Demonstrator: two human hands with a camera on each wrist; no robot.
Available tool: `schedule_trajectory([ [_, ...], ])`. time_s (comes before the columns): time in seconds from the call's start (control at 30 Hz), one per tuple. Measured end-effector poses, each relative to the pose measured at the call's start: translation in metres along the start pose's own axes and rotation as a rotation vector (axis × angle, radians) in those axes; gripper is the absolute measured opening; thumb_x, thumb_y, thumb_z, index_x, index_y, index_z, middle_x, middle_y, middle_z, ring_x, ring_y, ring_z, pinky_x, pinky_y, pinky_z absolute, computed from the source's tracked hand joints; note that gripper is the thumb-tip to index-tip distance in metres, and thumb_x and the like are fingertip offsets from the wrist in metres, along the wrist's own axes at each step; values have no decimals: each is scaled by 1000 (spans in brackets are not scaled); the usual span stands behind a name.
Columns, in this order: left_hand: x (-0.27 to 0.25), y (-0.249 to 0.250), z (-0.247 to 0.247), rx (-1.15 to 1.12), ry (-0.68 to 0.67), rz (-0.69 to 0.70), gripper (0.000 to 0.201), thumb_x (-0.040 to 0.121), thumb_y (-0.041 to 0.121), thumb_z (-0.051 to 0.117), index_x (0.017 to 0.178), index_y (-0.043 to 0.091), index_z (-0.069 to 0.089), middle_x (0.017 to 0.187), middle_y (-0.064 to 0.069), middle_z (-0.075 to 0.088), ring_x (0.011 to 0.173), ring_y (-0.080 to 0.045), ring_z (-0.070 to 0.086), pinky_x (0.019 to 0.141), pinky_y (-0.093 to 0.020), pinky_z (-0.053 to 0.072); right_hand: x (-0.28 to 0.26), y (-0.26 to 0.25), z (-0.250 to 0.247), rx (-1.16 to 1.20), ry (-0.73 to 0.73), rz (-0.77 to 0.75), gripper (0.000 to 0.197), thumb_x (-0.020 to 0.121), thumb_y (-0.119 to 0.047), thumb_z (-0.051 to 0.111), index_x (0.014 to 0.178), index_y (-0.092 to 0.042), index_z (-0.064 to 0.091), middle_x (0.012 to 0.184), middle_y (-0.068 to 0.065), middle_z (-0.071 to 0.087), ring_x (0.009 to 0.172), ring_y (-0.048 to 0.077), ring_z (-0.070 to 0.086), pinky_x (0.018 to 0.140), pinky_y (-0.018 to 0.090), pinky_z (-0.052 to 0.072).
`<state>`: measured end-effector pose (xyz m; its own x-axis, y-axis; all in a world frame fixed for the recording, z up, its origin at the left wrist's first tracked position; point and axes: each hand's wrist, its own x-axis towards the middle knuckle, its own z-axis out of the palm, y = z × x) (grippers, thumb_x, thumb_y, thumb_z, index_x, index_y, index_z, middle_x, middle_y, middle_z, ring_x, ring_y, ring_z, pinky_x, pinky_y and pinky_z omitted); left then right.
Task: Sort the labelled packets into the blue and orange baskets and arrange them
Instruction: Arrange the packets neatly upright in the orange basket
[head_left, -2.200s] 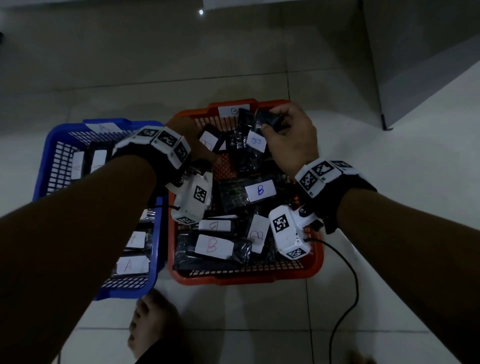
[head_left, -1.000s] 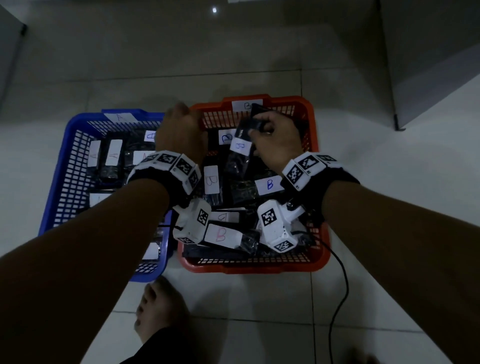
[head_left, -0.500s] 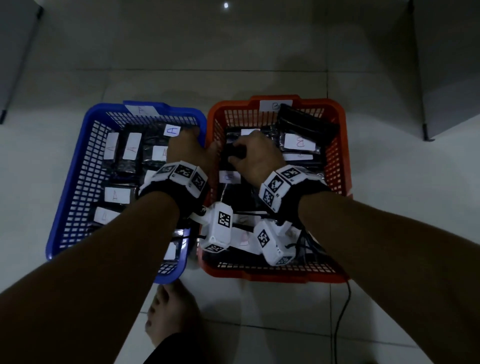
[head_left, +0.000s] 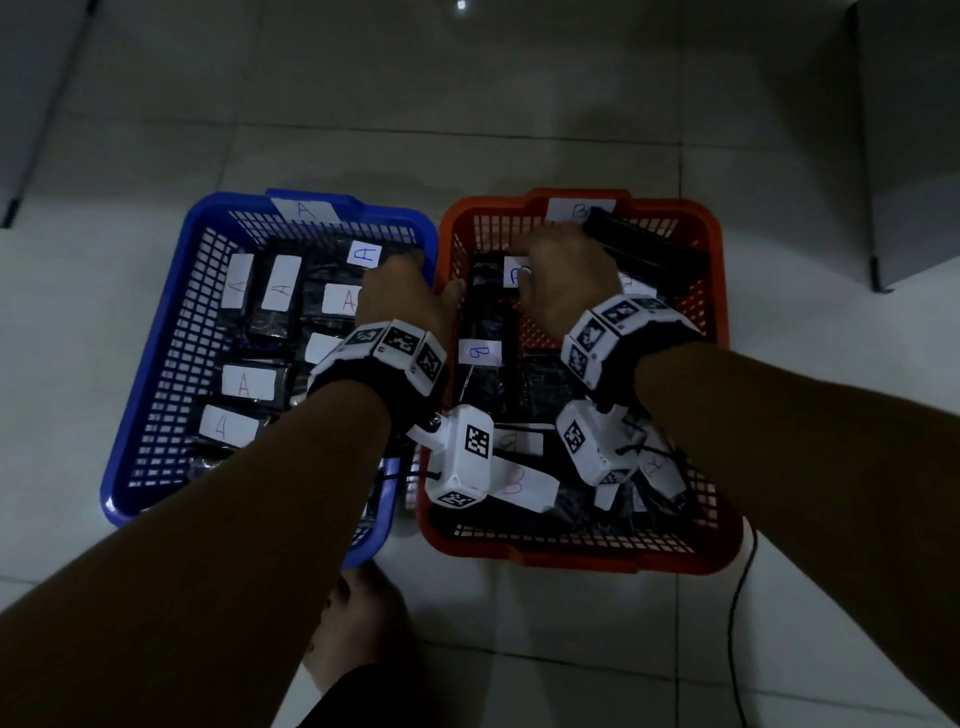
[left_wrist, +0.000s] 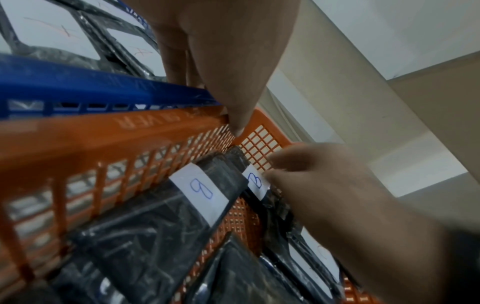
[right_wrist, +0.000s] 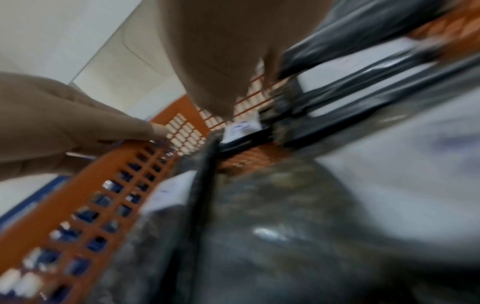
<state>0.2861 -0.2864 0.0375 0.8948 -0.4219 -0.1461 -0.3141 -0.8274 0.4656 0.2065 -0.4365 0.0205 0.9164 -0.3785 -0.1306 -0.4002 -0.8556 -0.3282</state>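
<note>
Blue basket (head_left: 156, 364) is holding A-labelled packets (head_left: 244, 383) in rows; orange basket (head_left: 717, 332) is holding B-labelled packets (head_left: 480, 352), far ones lining up, near ones lying jumbled, so arranging is remaining. Left hand (head_left: 402, 299) is gripping both adjoining rims; right hand (head_left: 563, 280) is pinching a far B packet (left_wrist: 255, 181), fingertips being partly hidden and the right-wrist view blurring.
</note>
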Motion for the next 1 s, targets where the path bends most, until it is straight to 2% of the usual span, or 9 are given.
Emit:
schedule_trajectory([
  [0.13,-4,2,1,-25,18,-23,24,84,40,64,87,16,63,79,1,61,70,-19,53,65,-27,42,-29,28,-8,-123,318,58,39,82,-10,59,120,-13,61,123,10,59,116,32,49,89,44,38],
  [0.33,-3,4,1,-58,-4,-50,26,83,41,62,84,16,64,77,0,65,70,-22,60,66,-30,49,-48,51,-15,-219,352,153,49,78,-16,58,127,-15,53,124,12,53,112,33,48,88,45,33],
  [0.5,-3,5,3,-82,13,-49,36,85,51,59,78,16,63,72,-2,65,65,-22,61,62,-30,49,-51,58,-21,-195,333,148,39,79,-14,60,117,-11,57,116,14,56,104,34,51,85,43,36],
  [0.7,3,9,5,-103,-3,-63,43,86,55,56,79,13,63,72,-4,64,64,-22,61,59,-27,44,-23,25,-12,-65,231,-153,33,70,-4,71,102,-9,64,100,14,60,91,33,58,73,40,46],
  [0.8,4,10,3,-96,-16,-62,37,86,48,59,79,13,62,70,-2,62,62,-19,59,56,-24,39,-6,6,-7,-102,149,-214,38,69,-8,73,105,-11,63,106,13,60,97,34,57,78,40,44],
  [0.83,5,11,2,-73,-14,-54,31,86,43,60,81,12,61,73,-2,62,65,-19,59,56,-23,38,-2,4,-5,-112,119,-224,38,70,-9,72,107,-12,63,109,11,60,101,33,55,81,41,42],
  [0.9,5,13,3,-20,21,-14,25,85,36,62,94,13,62,92,-5,63,79,-22,60,64,-26,43,1,5,-4,-127,53,-218,37,74,-14,71,110,-15,62,112,8,59,106,31,52,84,40,39],
  [0.97,4,15,3,28,119,91,35,84,35,62,111,14,60,112,-9,56,97,-26,58,75,-31,47,1,11,-5,-126,5,-211,39,77,-26,71,115,-16,63,115,7,59,108,30,51,85,39,39],
  [1.0,4,18,2,48,175,169,37,83,33,63,115,14,59,115,-10,54,101,-27,56,77,-33,47,-1,16,-7,-126,-22,-212,44,78,-33,72,118,-16,63,116,8,60,109,30,51,86,39,40],
])
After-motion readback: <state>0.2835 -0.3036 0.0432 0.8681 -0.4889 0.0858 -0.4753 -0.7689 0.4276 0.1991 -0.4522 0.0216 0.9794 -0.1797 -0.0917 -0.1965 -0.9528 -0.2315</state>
